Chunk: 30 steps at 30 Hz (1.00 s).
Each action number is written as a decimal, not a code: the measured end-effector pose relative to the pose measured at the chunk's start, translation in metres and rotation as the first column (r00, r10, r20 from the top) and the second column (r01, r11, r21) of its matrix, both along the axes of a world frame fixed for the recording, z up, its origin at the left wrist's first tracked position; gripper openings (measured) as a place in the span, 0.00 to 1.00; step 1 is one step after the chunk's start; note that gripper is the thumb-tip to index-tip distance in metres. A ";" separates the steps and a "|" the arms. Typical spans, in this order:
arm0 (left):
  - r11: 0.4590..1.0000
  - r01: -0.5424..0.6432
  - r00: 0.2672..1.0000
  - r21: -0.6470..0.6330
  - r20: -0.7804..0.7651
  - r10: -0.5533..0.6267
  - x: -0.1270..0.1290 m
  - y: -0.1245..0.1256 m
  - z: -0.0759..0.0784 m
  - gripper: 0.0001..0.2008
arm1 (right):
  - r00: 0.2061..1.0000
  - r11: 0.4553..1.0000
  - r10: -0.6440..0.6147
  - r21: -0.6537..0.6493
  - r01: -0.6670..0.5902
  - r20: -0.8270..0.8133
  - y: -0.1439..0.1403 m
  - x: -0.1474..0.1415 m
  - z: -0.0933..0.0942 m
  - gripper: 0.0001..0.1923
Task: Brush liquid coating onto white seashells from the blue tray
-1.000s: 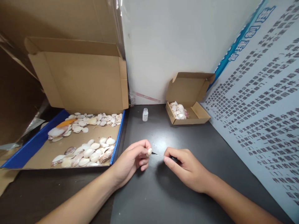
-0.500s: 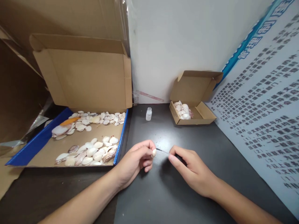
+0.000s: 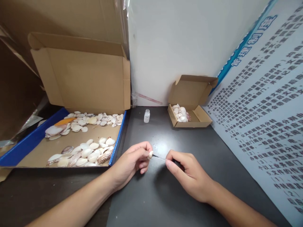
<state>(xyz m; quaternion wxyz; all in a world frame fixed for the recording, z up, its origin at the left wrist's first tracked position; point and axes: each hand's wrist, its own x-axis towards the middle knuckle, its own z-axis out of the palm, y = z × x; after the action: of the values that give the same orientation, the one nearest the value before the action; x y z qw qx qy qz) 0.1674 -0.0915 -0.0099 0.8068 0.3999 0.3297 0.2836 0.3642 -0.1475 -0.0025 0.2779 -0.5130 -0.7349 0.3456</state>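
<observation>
1. A small glass bottle [image 3: 146, 116] stands upright near the back of the dark grey tabletop [image 3: 142, 201]; light shines off the surface just in front of it, among a few tiny specks.
2. In front of the bottle, the left hand [image 3: 134, 160] pinches a small pale shell [image 3: 150, 154] between thumb and forefinger.
3. In front and to the right of the bottle, the right hand [image 3: 189, 173] is closed around a thin tool [image 3: 178, 164], its tip at the shell; contact is too small to tell.
4. Left of the bottle, a large blue-sided box [image 3: 78, 138] lies open, shells in two groups.
5. Right of the bottle, a small cardboard box [image 3: 199, 121] holds more shells, lid raised.
6. Behind the bottle rises a white wall [image 3: 189, 37]; far right of it, a printed poster [image 3: 272, 126] leans in.
</observation>
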 end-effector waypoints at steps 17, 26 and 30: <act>0.997 0.034 0.999 0.065 -0.039 -0.032 0.001 -0.001 -0.004 0.04 | 1.000 0.999 -0.012 0.031 0.012 0.021 0.001 0.001 0.000 0.15; 0.995 0.055 0.998 0.083 -0.049 -0.051 0.000 -0.002 -0.005 0.04 | 1.000 0.999 -0.024 0.023 0.024 0.012 0.001 0.002 0.001 0.16; 0.994 0.061 0.997 0.087 -0.054 -0.056 0.000 -0.002 -0.004 0.05 | 0.994 1.000 -0.010 -0.020 0.012 0.108 0.002 0.001 -0.001 0.16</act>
<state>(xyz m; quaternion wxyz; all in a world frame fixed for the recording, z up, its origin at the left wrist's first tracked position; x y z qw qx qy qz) 0.1677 -0.0932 -0.0135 0.7876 0.4519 0.3256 0.2637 0.3657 -0.1453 -0.0030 0.2342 -0.5377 -0.7426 0.3232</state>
